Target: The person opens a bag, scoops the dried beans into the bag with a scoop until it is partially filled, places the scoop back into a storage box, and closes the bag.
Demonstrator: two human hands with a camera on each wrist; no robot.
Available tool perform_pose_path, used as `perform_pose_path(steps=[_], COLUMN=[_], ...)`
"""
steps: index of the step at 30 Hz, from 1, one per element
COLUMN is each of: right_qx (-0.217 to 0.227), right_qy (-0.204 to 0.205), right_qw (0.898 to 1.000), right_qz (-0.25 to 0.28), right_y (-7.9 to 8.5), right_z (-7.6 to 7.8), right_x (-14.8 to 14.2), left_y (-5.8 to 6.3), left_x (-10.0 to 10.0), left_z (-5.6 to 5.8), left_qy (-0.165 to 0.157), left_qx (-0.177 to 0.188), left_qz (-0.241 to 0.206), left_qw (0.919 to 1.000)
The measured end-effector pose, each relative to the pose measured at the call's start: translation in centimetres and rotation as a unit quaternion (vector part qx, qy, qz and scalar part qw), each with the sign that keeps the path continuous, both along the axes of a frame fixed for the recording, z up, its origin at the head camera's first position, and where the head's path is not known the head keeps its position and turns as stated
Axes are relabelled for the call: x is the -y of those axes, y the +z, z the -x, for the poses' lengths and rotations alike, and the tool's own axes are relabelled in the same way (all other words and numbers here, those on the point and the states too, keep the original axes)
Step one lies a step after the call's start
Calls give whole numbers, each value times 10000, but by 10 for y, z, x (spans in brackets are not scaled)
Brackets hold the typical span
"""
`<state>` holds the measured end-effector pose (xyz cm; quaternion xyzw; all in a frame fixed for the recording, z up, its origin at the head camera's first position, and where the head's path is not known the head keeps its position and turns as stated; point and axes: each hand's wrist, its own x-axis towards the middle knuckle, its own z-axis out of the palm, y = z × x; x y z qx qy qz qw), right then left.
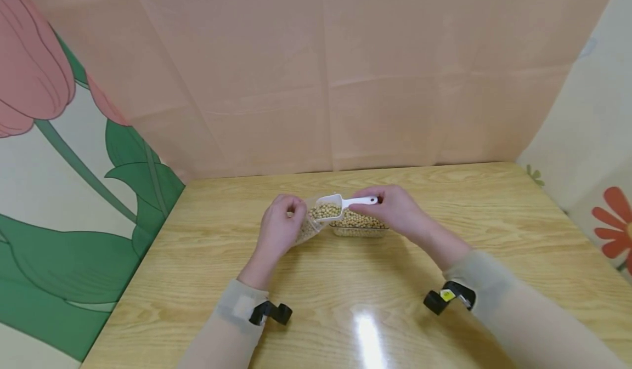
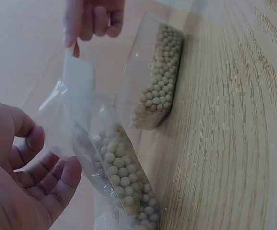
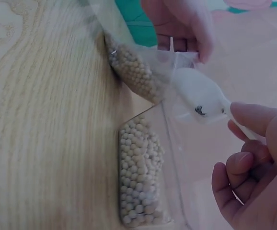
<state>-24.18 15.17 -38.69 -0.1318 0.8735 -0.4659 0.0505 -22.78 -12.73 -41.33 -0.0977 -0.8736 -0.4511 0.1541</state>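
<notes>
My left hand [image 1: 280, 223] holds the rim of a clear plastic bag [image 2: 124, 177] by its mouth, between thumb and fingers. Round beige beans that look like soybeans fill the bag's lower part. In my right hand [image 1: 397, 210] the handle of a white scoop [image 1: 359, 200] is pinched. The scoop's bowl carries beans and reaches into the bag's mouth; the right wrist view has the scoop [image 3: 201, 91] partly behind the clear film. A clear rectangular container [image 1: 359, 232] of the same beans stands on the table just below the scoop and right hand.
The wood-grain table [image 1: 197, 281] runs back to a pink sheet [image 1: 321, 84] hanging behind it. A wall with tulip patterns [image 1: 74, 237] borders the left side, and a pale wall with a red flower [image 1: 614, 221] the right. Each wrist wears a black camera mount [image 1: 449, 296].
</notes>
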Motion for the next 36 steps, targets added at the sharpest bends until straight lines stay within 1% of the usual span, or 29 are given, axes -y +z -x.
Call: perform_pose_path(steps=[4, 8, 14, 18, 21, 30, 36], right_qx=[-355, -670, -1372, -1602, -1639, -1533, -1134], right_qy=[92, 129, 188, 219, 209, 126, 77], right_qw=[9990, 9967, 9867, 9819, 9811, 9842, 9921], right_qz=[-241, -450, -848, -988, -1011, -876, -536], right_y=[5, 10, 16, 21, 23, 22, 22], right_z=[-1, -3, -7, -11, -13, -15, -15], right_x=[4, 7, 13, 15, 15, 6, -7], left_y=[-1, -1, -1, 0, 0, -1, -1], left_x=[0, 1, 1, 1, 1, 1, 2], left_z=[1, 2, 1, 1, 0, 0, 0], left_qy=[49, 67, 69, 65, 76, 102, 84], left_qx=[13, 107, 165, 179, 157, 81, 95], left_qz=[32, 30, 32, 10, 7, -2, -27], left_qw=[10000, 9999, 9998, 9998, 9998, 9999, 9999])
